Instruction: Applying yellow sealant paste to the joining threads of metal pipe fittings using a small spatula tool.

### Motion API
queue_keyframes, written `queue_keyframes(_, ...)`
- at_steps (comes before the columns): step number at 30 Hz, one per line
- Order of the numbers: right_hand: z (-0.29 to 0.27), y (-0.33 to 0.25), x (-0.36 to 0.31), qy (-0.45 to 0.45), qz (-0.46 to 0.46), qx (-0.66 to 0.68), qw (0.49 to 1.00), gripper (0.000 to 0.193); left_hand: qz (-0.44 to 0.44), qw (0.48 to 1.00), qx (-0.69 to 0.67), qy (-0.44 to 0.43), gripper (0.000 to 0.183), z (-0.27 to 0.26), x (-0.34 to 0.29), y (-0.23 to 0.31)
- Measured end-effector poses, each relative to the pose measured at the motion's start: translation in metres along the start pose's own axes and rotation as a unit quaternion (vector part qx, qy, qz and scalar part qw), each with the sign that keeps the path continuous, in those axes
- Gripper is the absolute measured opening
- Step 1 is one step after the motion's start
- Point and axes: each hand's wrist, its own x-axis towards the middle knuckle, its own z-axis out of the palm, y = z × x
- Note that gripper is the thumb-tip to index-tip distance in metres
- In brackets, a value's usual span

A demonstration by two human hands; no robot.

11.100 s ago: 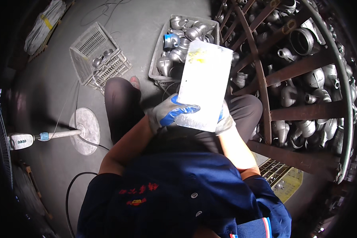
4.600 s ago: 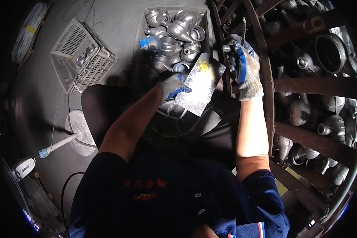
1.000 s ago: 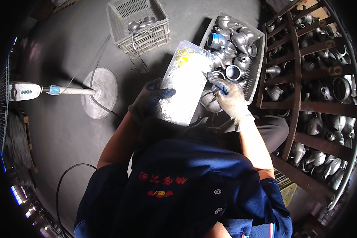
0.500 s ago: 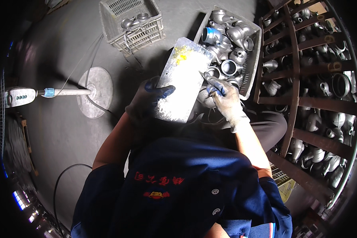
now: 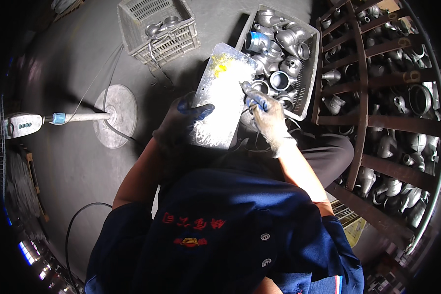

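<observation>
In the middle, a flat rectangular plate (image 5: 220, 105), glaringly lit, is tilted in front of me with a yellow smear near its far end. My left hand (image 5: 193, 110), in a grey glove with blue fingers, grips its left edge, thumb lying over the top face. My right hand (image 5: 267, 110), gloved alike, is closed at the plate's right edge, fingertips over or against the bright surface. Something thin and dark shows at those fingertips, too small to name. Below that hand a rounded metal part (image 5: 247, 121) is partly hidden.
A grey crate (image 5: 309, 93) full of metal pipe-like castings stands beyond my right hand. Another crate (image 5: 174, 49) with a few castings is at the far left. On the right, a brown metal rack (image 5: 362, 83) holds many castings. A fan's pole (image 5: 83, 116) lies leftward.
My right hand has shifted slightly left and toward the far end, along the plate's edge. The plate has moved slightly left with my left hand; the whole view has shifted a little too.
</observation>
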Motion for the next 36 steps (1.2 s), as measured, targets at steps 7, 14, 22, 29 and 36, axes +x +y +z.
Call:
queue_keyframes(7, -0.002, -0.007, -0.001, -0.020, 0.052, 0.068, 0.996, 0.026, 0.013, 0.999, 0.037, -0.013, 0.036, -0.008, 0.004, -0.009)
queue_keyframes(14, -0.002, 0.010, 0.020, 0.015, 0.018, 0.028, 0.999, 0.021, 0.014, 1.000, 0.016, -0.008, 0.032, 0.002, 0.004, -0.007)
queue_keyframes(22, -0.006, -0.001, -0.003, -0.022, 0.143, 0.077, 0.986, 0.024, 0.015, 1.000, -0.002, -0.006, 0.030, 0.004, -0.002, -0.004)
queue_keyframes(29, -0.004, 0.007, -0.012, -0.042, 0.056, 0.143, 0.987, 0.026, 0.008, 0.999, 0.052, -0.003, 0.032, -0.001, 0.004, -0.003)
queue_keyframes(36, -0.004, 0.024, 0.009, 0.020, 0.029, 0.106, 0.994, 0.024, 0.035, 0.999, 0.000, -0.019, 0.035, 0.001, 0.005, -0.005)
